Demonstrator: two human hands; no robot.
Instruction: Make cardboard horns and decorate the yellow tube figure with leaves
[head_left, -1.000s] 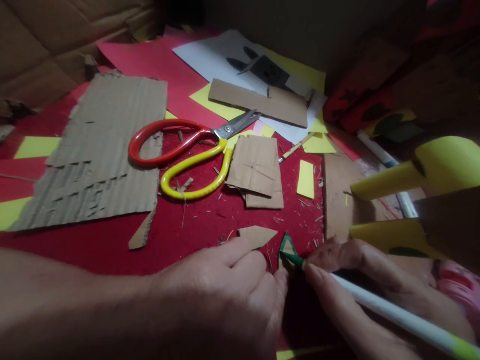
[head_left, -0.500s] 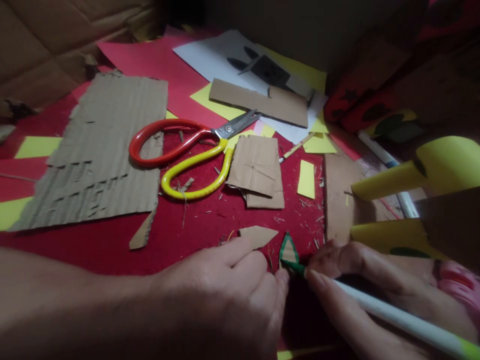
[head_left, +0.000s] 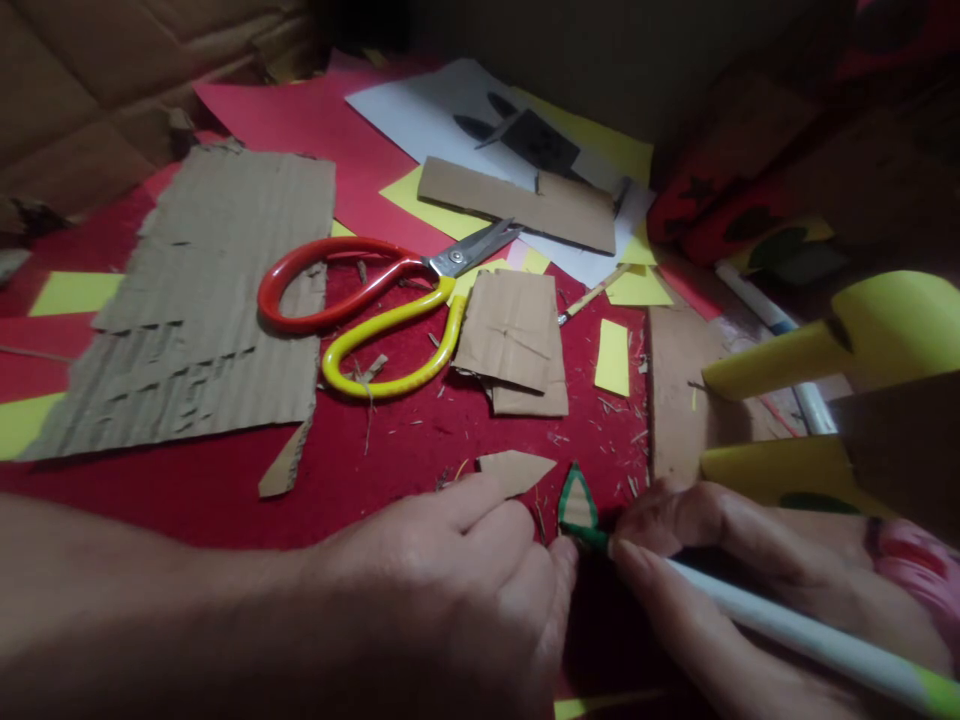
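Note:
A small pointed cardboard piece (head_left: 577,502) with a green outline lies on the red surface (head_left: 420,460), tip pointing away. My right hand (head_left: 720,570) grips a white marker (head_left: 787,610), its green tip touching the lower edge of that piece. My left hand (head_left: 457,570) rests on the surface just left of it, fingers curled, a fingertip at the piece's lower left; what these fingers hold, if anything, is hidden. Another pointed cardboard piece (head_left: 517,472), plain brown, lies by my left knuckles.
Scissors (head_left: 450,262) with red and yellow handles lie beyond my hands, beside corrugated cardboard (head_left: 217,300) and stacked cardboard pieces (head_left: 514,335). Rolled yellow paper shapes (head_left: 780,360) stand at the right. Coloured sheets (head_left: 300,130) lie at the back.
The marker tip has shifted slightly down along the small piece's lower edge, where the green line now shows. My left hand has hardly moved.

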